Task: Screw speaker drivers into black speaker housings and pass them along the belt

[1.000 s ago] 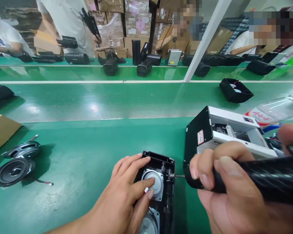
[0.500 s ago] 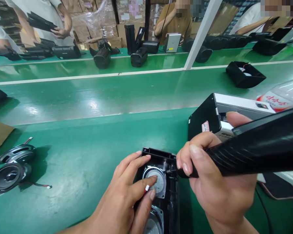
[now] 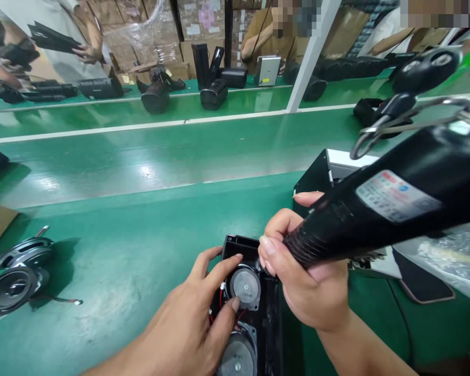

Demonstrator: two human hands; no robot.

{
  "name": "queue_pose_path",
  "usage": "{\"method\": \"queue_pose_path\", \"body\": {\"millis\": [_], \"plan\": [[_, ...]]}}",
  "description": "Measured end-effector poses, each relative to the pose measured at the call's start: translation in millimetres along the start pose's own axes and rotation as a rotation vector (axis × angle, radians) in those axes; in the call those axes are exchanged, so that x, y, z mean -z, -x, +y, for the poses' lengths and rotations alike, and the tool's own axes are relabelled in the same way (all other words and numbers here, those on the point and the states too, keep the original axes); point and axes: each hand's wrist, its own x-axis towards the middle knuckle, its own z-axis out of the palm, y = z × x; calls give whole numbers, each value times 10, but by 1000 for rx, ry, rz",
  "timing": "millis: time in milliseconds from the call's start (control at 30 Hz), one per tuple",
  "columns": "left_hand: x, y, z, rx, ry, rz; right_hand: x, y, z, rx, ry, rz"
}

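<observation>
Screwdriver has swung steeply up over the housing since prior frame. Your R hand clamps black elec. screwdriver by barrel, tip hidden. L hand, spread, presses speaker driver in black plastic housing, near bench front edge. Housing likely light, stiff; hold by walls.

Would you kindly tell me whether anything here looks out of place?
Thin red and black wires lie loose beside the speaker in the open black casing, under the left hand, rather than tucked away, so they look untidy.
</observation>
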Motion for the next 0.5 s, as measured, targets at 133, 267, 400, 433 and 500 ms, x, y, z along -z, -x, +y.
{"method": "queue_pose_path", "body": {"millis": [133, 267, 400, 433, 500], "plan": [[74, -30, 14, 25, 11, -67, -23, -33, 19, -32, -100, -19], [38, -27, -38, 36, 57, -75, -44, -27, 41, -46, -140, 0], [-22, -27, -87, -14, 113, 7, -92, 16, 93, -36, -147, 25], [-30, -29, -101, -28, 132, 32, -104, 18, 99, -28, -148, 28], [-37, -32, -136, -37, 163, 72, -104, -1, 70, -5, -155, 39]]}}
